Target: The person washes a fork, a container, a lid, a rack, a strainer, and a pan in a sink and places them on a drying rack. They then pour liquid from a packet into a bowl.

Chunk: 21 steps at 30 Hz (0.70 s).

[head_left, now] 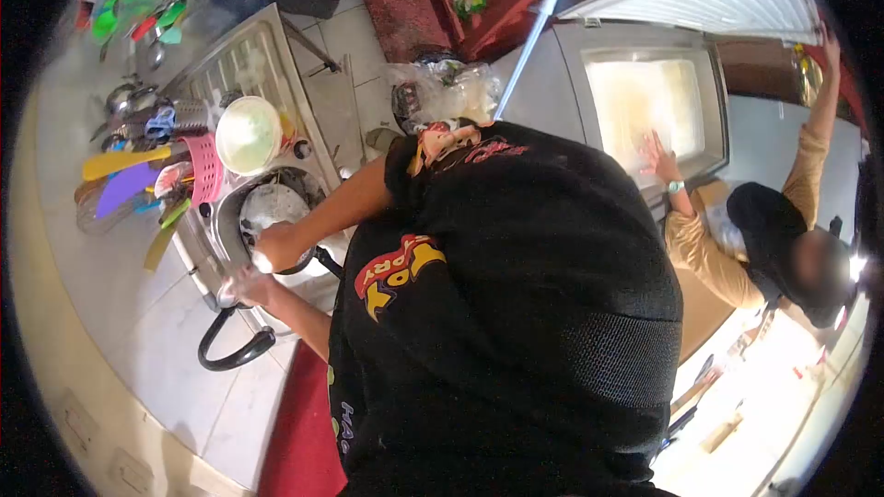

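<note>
A soapy metal pot (269,206) sits in the sink basin (221,221), with white suds over its surface. My right hand (276,248) is closed at the pot's near side, by a black handle (328,262); what its fingers hold is hidden. Beside it, my left hand (249,286) is smeared by motion and wet-looking, close to the sink's edge and the base of a black curved faucet (232,342). Just beyond the pot stands a white tub (250,135) with pale greenish contents. A pink perforated basket (202,168) stands next to the tub.
Spatulas and a whisk (97,207) lie by the basket. A metal drainboard (241,69) extends beyond the tub. Plastic bags (442,92) sit on the floor. Behind me another person (727,248) holds an open freezer door (700,5) and touches the frosty compartment (645,101).
</note>
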Motion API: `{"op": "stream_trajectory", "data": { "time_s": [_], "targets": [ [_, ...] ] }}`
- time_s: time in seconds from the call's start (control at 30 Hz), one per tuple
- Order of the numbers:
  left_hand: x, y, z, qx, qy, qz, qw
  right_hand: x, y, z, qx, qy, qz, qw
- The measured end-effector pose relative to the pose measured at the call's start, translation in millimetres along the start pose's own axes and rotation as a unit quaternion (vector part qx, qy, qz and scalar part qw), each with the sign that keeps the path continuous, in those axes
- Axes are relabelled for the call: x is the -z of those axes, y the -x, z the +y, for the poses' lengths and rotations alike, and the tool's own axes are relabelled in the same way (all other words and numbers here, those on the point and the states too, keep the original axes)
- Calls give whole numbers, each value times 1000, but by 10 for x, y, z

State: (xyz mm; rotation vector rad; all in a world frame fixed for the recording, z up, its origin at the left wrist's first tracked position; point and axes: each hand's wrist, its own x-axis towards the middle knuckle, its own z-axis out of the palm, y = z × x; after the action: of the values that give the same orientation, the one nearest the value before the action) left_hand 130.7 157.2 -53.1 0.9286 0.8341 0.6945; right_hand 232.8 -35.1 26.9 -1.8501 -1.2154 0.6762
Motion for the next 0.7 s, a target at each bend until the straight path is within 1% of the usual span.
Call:
{"op": "stream_trajectory", "data": {
  "time_s": [0.03,0.1,0.13,0.2,0.27,0.33,0.37,0.4,0.47,0.5,0.6,0.63,0.67,0.7],
  "targets": [
    [72,-64,-39,1,4,-1,1000,7,46,111,35,5,-44,998],
    [170,-122,-141,21,-6,-23,1000,102,148,230,6,-2,8,1000],
    [175,-91,-205,48,-25,-41,998,115,183,266,-10,-9,33,999],
    [-134,133,-265,120,-121,-82,982,218,16,235,25,5,202,979],
    [-330,317,-292,187,-211,-119,952,385,-190,103,134,80,299,941],
    [-407,480,-224,140,-252,-171,942,520,-275,64,226,144,176,947],
    [-454,590,-139,124,-264,-176,940,568,-309,39,271,174,112,940],
    [-522,715,-43,107,-275,-180,938,585,-319,8,278,154,116,941],
    [-867,1024,307,88,-277,-153,944,638,-322,-29,292,118,124,941],
    [-925,1119,370,45,-307,-150,939,489,-453,58,285,136,132,939],
    [-243,745,214,93,-181,-84,976,380,-555,68,119,172,161,965],
    [-569,1110,442,14,-219,-66,973,367,-586,118,50,68,196,977],
    [-14,775,308,140,34,-198,970,401,-635,173,-19,-37,220,975],
    [-97,987,305,70,-50,-119,989,284,-773,401,49,-100,181,977]
  ]
}}
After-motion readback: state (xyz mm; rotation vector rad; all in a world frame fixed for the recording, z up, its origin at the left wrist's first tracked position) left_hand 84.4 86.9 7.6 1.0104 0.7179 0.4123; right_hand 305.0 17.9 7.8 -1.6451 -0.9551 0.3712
